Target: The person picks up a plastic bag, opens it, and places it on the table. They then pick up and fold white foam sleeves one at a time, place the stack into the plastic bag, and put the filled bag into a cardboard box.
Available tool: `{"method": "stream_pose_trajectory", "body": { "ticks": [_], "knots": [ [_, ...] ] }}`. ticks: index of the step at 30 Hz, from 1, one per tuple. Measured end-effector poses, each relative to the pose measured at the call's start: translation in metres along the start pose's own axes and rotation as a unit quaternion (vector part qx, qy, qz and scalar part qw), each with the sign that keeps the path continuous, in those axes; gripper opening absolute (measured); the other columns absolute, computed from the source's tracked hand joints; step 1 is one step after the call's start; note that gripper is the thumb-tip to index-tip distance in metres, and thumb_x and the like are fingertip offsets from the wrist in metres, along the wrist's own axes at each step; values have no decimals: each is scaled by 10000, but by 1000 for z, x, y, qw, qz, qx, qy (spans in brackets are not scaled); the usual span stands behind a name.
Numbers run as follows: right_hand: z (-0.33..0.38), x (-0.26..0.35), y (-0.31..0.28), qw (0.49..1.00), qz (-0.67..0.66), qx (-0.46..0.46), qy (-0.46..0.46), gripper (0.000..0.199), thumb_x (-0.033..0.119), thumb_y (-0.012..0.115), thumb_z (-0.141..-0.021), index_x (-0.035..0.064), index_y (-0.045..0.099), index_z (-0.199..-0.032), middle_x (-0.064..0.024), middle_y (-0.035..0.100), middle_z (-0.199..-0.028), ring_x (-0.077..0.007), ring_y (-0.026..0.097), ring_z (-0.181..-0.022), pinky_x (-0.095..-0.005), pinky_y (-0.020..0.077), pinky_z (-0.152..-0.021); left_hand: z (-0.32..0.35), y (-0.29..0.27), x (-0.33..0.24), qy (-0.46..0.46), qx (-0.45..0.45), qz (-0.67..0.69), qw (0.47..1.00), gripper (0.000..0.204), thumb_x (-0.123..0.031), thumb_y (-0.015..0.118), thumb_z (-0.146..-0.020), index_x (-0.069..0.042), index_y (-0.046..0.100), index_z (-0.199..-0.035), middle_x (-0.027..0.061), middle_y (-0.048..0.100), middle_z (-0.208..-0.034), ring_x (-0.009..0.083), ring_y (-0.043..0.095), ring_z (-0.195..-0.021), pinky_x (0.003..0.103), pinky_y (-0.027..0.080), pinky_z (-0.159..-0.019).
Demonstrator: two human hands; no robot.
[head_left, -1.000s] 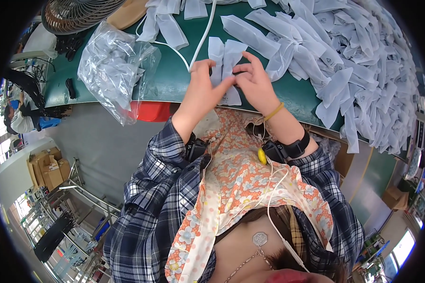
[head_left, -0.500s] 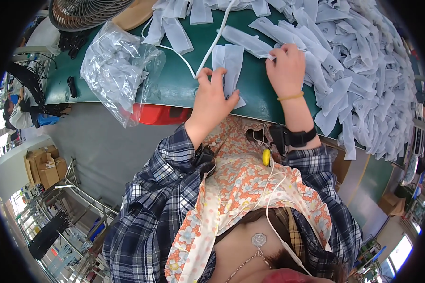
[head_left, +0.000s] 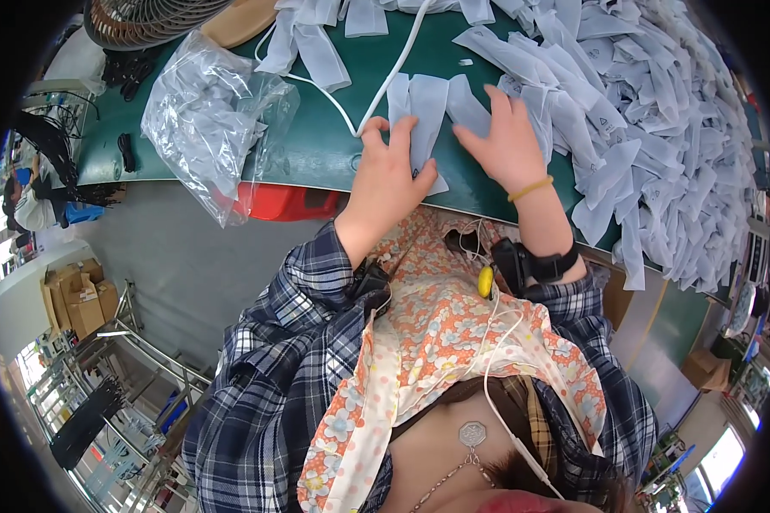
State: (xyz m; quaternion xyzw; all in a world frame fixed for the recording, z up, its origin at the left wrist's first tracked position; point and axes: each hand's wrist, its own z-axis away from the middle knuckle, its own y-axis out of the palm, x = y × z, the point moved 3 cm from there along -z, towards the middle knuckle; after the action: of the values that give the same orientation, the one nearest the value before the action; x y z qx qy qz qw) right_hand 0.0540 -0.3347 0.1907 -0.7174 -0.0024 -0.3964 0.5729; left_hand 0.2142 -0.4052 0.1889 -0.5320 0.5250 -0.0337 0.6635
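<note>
My left hand [head_left: 387,167] rests over the near edge of the green table, fingers apart, against flat translucent white pouches [head_left: 428,98] lying side by side. Thumb and forefinger touch the front pouch, which lies flat, not lifted. To the right, my right hand [head_left: 513,145] is open, thumb spread away from the fingers. Its thumb lies over another white pouch [head_left: 464,96], slanting beside the first ones. What is under the right palm is hidden.
A large heap of white pouches [head_left: 650,145] covers the table's right side. A white cable [head_left: 389,77] runs down to my left hand. A clear plastic bag [head_left: 201,128] of white pieces hangs over the edge, above a red stool [head_left: 291,203]. A fan [head_left: 137,21] stands far left.
My right hand has let go of the pouch it pinched and opened. That pouch has shifted left and nearer, beside the others. My left hand has barely moved.
</note>
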Motion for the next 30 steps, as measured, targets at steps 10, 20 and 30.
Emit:
{"method": "stream_pose_trajectory", "body": {
  "ticks": [10,20,30],
  "knots": [
    [6,-11,22,997,-63,-52,-9,528,237,665,-739,-4,482,-1172,-216,554,-1030,-348,575,-910,-399,465,-804,-1,0,-1,-1,3,16,1000,557,-160,666,-731,-55,414,-1216,306,326,-1134,468,506,-907,413,468,-792],
    [29,1,1,972,-190,6,-135,322,184,664,-757,-3,586,-1008,-149,556,-851,-268,570,-758,-312,464,-688,-7,-2,-6,91,6,-48,995,336,-190,635,-783,-129,576,-1108,250,403,-1135,406,540,-910,401,475,-780],
    [38,-40,-7,990,49,-132,6,382,167,667,-710,-8,570,-1035,-151,573,-860,-275,583,-777,-357,467,-677,-10,-2,-9,85,2,-59,995,283,-196,639,-782,-113,605,-1050,223,421,-1130,382,554,-897,391,482,-763]
  ]
}}
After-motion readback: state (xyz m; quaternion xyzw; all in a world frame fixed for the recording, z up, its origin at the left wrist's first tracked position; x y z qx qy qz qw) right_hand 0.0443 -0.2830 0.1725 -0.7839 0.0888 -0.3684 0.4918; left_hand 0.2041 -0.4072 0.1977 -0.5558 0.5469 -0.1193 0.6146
